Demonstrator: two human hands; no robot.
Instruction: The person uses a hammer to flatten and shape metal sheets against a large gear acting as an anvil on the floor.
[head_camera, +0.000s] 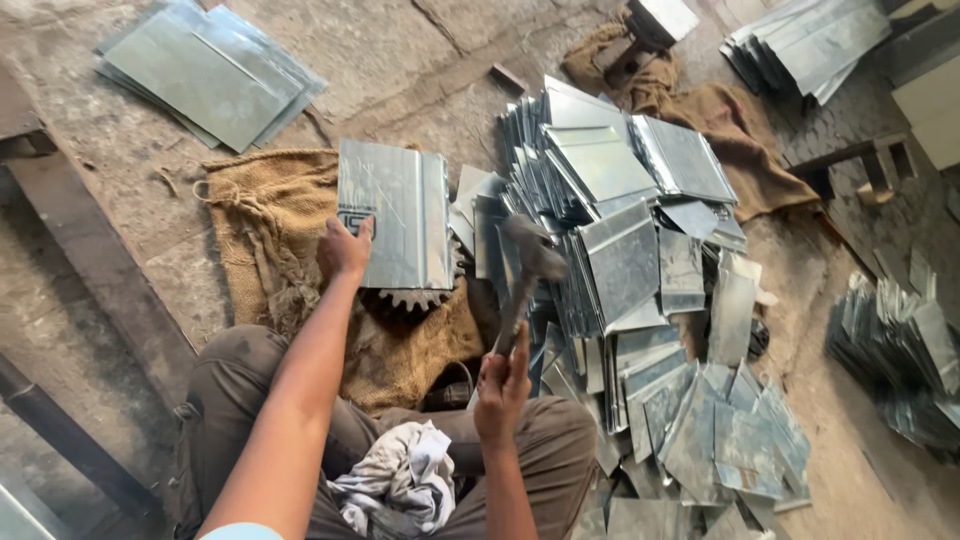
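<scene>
My left hand (344, 248) grips the near left corner of a bent galvanised metal sheet (395, 212), holding it flat on a toothed gear wheel (415, 297) that lies on burlap sacking (270, 225). My right hand (502, 377) holds the handle of a hammer (527, 258), raised and blurred, its head just to the right of the sheet. I sit cross-legged on the floor with a crumpled grey rag (400, 480) in my lap.
Heaps of similar metal sheets (620, 200) lie to the right and in front of my knee. Further stacks sit at the top left (210, 70), top right (805, 40) and far right (900, 350). A dark steel beam (90, 250) runs along the left.
</scene>
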